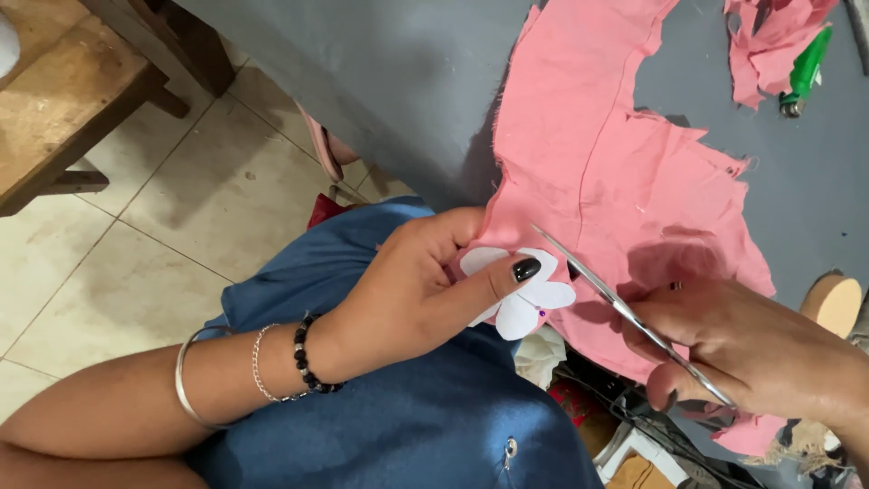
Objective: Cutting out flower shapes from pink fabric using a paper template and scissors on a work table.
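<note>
Far left: wooden table [54,100] over the tiled floor [181,235], not in play. My lap is covered by blue fabric [425,426].

Left hand [412,290]: bangle and bead bracelets on the wrist, fingers clenched in a pinch. Thumb presses a white flower-shaped paper template [525,303] onto the pink cloth [615,181]; remaining fingers are under the cloth, hidden. A small pin looks to hold the template at its lower edge.

The cloth hangs off the near edge of the grey tabletop [797,181] down toward my lap, template sitting at its lower left corner, off the tabletop.

Right hand [751,349]: fingers closed through the handles of the scissors [625,312]. Blades point up-left and the tips are at the template's upper right petal. Can't tell if the blades are parted.

Progress, my read: early. Template is pinned, and the cloth around the petals looks mostly uncut. The whole outline is left to trim.

Top right corner of the tabletop: pink scraps [769,45] and a green tool [806,68]. Right edge: a round wooden piece [833,303].
</note>
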